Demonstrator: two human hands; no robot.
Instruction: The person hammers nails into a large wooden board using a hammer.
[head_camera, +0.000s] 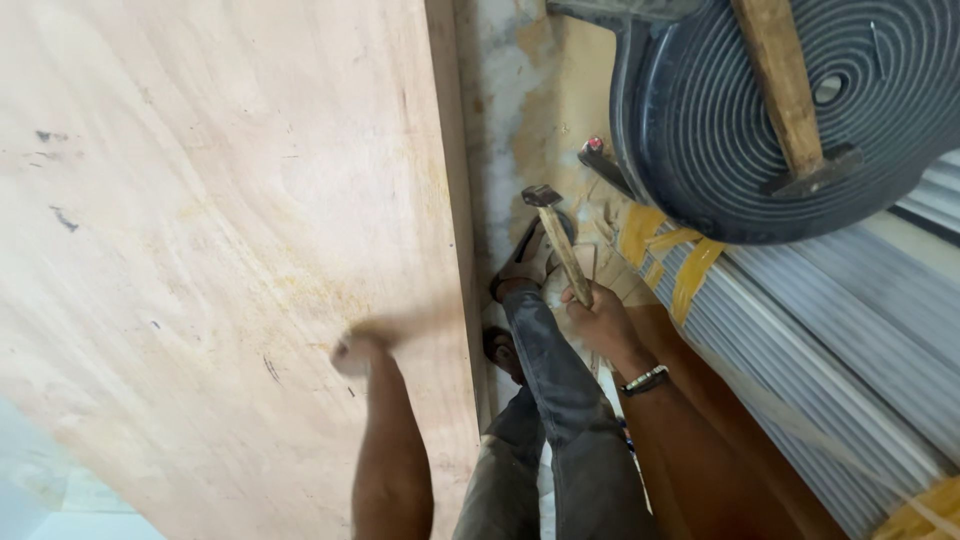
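Note:
My right hand (598, 318) grips the wooden handle of a hammer (560, 245), its metal head pointing away from me above my foot. My left hand (358, 352) is blurred and rests closed against a large plywood sheet (220, 230), near the sheet's right edge. Whether it holds anything small is hidden by the blur. My legs in dark trousers (555, 400) run between the two arms, with a sandalled foot (528, 258) on the floor.
A big coil of dark ribbed strip (720, 130) lies at the upper right, with a second wooden-handled hammer (795, 110) on top. Bundled grey metal strips (800, 330) tied with yellow tape lie to the right. Stained concrete floor (510, 110) shows between sheet and coil.

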